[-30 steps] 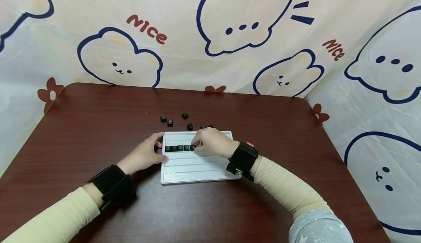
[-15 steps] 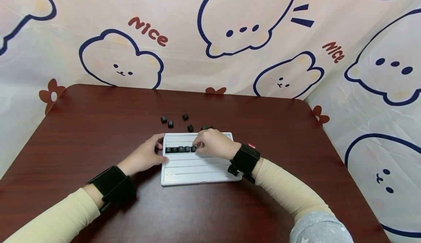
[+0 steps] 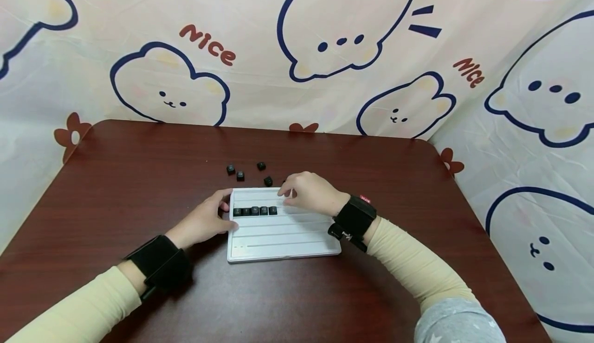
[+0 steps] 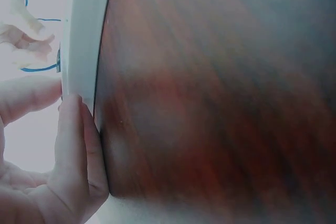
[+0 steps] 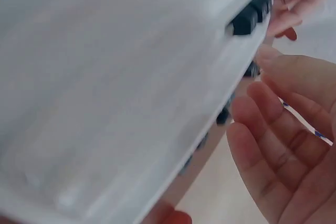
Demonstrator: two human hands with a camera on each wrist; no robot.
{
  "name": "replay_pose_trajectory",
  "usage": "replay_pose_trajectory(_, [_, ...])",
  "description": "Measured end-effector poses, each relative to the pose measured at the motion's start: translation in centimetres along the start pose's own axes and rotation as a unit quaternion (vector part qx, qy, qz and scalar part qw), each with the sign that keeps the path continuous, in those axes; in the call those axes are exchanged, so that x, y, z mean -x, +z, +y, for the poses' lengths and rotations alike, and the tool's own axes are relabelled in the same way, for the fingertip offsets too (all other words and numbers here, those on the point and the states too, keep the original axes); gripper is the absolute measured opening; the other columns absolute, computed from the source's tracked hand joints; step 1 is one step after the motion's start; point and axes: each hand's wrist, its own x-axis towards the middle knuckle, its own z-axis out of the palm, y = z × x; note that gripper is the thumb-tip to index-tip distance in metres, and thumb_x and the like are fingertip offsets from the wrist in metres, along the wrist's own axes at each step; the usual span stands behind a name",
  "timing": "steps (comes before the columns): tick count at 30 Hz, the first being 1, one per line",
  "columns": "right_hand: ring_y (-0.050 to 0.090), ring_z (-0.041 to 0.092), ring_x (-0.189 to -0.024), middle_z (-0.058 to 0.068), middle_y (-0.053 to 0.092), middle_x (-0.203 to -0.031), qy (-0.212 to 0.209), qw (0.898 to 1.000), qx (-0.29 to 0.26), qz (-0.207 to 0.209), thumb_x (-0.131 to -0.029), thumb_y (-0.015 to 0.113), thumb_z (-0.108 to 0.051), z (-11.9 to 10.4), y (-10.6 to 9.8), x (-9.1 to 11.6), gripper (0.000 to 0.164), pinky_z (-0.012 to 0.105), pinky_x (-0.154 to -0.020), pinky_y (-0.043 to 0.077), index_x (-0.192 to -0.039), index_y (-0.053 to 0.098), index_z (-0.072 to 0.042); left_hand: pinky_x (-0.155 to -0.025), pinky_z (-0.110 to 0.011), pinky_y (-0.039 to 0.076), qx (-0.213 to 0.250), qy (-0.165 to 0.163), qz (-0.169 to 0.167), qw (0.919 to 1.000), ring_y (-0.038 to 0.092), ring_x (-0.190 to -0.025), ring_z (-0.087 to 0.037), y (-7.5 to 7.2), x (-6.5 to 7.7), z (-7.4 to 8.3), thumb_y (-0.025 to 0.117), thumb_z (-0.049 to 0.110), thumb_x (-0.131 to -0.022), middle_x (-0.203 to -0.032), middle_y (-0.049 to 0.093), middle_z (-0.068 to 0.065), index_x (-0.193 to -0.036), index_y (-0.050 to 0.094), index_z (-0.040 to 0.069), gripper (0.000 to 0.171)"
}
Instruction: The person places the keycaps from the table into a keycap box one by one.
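A white ridged tray [image 3: 287, 237] lies on the table, with a short row of black keycaps [image 3: 254, 211] along one of its upper ledges. At the tray's left edge my left hand [image 3: 211, 216] grips the side, thumb on top; the left wrist view shows its fingers [image 4: 71, 129] against the rim. My right hand [image 3: 311, 193] hovers over the tray's back right part, fingers loosely bent and holding nothing. In the right wrist view its fingertips [image 5: 244, 111] are apart from the tray, and the row's end keycap [image 5: 244, 22] stands on the ledge.
Behind the tray lie several loose black keycaps [image 3: 240, 176], a few partly hidden by the right hand. The brown table [image 3: 139, 178] ends at a patterned cloth [image 3: 260, 90] at the back and sides.
My right hand has let go of the row's end keycap and moved up and right toward the tray's back edge. The left hand keeps its hold on the tray.
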Motion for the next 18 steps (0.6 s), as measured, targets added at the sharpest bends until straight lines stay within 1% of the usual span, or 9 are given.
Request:
replay_pose_trajectory(3, [0.067, 0.016, -0.089, 0.006, 0.073, -0.106, 0.008, 1.0, 0.011, 0.015, -0.092, 0.077, -0.008, 0.5, -1.0, 0.0, 0.016, 0.025, -0.077, 0.053, -0.107, 0.08, -0.005, -0.069, -0.035, 0.043, -0.004, 0.001, 0.0, 1.0, 0.05, -0.086, -0.026, 0.0, -0.1, 0.0, 0.079, 0.005, -0.087, -0.114, 0.052, -0.02, -0.154, 0.03, -0.008, 0.085])
replay_pose_trajectory(7, [0.067, 0.02, -0.098, 0.008, 0.073, -0.109, 0.03, 0.999, 0.005, 0.029, -0.094, 0.075, -0.007, 1.6, -2.3, -0.2, 0.016, 0.032, -0.084, 0.055, -0.109, 0.079, -0.005, -0.07, -0.035, 0.042, -0.006, 0.001, -0.002, 1.0, 0.05, -0.088, -0.027, 0.0, -0.2, -0.1, 0.08, 0.005, -0.087, -0.114, 0.052, -0.02, -0.154, 0.029, -0.008, 0.085])
replay_pose_trajectory(10, [0.067, 0.023, -0.102, 0.01, 0.073, -0.11, 0.046, 0.998, -0.001, 0.038, -0.094, 0.075, -0.006, 2.5, -2.9, -0.4, 0.017, 0.035, -0.086, 0.055, -0.111, 0.079, -0.003, -0.071, -0.035, 0.042, -0.008, 0.001, -0.002, 1.0, 0.05, -0.09, -0.028, 0.0, -0.2, -0.1, 0.08, 0.005, -0.087, -0.114, 0.052, -0.02, -0.154, 0.029, -0.008, 0.085])
replay_pose_trajectory(13, [0.067, 0.024, -0.103, 0.011, 0.072, -0.111, 0.061, 0.997, -0.003, 0.042, -0.094, 0.074, -0.005, 3.3, -3.0, -0.7, 0.017, 0.035, -0.086, 0.055, -0.111, 0.078, -0.003, -0.071, -0.035, 0.042, -0.011, -0.001, -0.003, 0.9999, 0.05, -0.091, -0.028, 0.0, -0.1, 0.0, 0.079, 0.006, -0.087, -0.115, 0.052, -0.02, -0.154, 0.029, -0.008, 0.085])
replay_pose_trajectory(18, [0.065, 0.024, -0.102, 0.012, 0.071, -0.112, 0.096, 0.995, -0.023, 0.02, -0.095, 0.072, -0.003, 3.7, -2.4, -1.3, 0.016, 0.035, -0.087, 0.055, -0.11, 0.078, -0.003, -0.071, -0.035, 0.042, -0.007, 0.0, -0.005, 1.0, 0.05, -0.09, -0.028, -0.1, -0.1, 0.1, 0.079, 0.006, -0.088, -0.115, 0.052, -0.02, -0.154, 0.029, -0.008, 0.085])
